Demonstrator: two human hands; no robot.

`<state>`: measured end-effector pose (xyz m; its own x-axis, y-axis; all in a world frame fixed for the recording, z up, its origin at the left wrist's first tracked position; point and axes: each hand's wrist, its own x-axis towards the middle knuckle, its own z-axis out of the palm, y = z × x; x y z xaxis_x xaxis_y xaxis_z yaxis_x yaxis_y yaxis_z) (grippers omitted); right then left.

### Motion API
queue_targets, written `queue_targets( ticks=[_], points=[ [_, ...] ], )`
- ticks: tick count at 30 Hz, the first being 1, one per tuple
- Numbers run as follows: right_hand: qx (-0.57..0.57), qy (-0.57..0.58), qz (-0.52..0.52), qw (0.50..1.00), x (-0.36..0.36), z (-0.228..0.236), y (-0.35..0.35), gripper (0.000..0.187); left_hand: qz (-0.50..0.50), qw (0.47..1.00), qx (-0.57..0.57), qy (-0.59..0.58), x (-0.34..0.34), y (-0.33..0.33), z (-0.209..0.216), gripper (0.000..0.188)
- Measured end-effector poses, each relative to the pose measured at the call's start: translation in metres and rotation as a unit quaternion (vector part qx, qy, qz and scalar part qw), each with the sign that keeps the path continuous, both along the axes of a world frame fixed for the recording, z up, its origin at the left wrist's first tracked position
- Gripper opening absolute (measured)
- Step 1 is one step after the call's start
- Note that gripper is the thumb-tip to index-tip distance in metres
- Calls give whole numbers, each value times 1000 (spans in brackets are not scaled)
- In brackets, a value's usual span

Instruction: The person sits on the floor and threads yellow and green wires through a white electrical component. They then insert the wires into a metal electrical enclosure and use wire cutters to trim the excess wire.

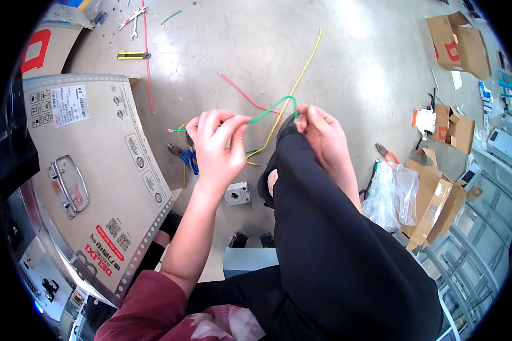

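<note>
A green wire [269, 109] arches between my two hands above the floor. My left hand [215, 142] pinches it between thumb and fingers. My right hand [324, 133] grips its other end, where a little bare copper shows at the fingertips. Below the arch lie a long yellow wire [305, 69] and a red wire [239, 88]. Blue-handled pliers [183, 156] rest on the floor beside my left hand, partly hidden by it. Another green wire end pokes out left of that hand; I cannot tell which wire it belongs to. A white block with a central hole [237, 194] sits nearer to me.
A large cardboard-coloured panel with a metal handle [68, 186] stands at my left. Yellow-handled cutters [133, 55], wrenches [135, 26] and a long red wire [148, 82] lie at the far left. Open boxes [459, 45], plastic bags [387, 193] and orange-handled pliers [384, 151] are at right.
</note>
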<state>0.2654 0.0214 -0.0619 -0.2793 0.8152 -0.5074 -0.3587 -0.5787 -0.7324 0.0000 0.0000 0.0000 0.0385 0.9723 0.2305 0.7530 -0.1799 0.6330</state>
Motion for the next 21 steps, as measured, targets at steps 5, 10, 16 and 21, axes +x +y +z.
queue_targets(
  ticks=[5,10,16,21],
  points=[
    [50,-410,19,910,-10,-47,11,23,58,996,-57,45,-22,-6,-68,10],
    [130,-684,166,698,-43,-62,21,37,111,984,-74,116,-37,-18,-113,42],
    [56,-696,208,685,-48,-71,43,37,11,975,-187,122,-25,-89,-118,32],
    [-23,-648,214,730,-39,-83,60,41,80,969,-204,117,-26,-132,-133,45]
  ],
)
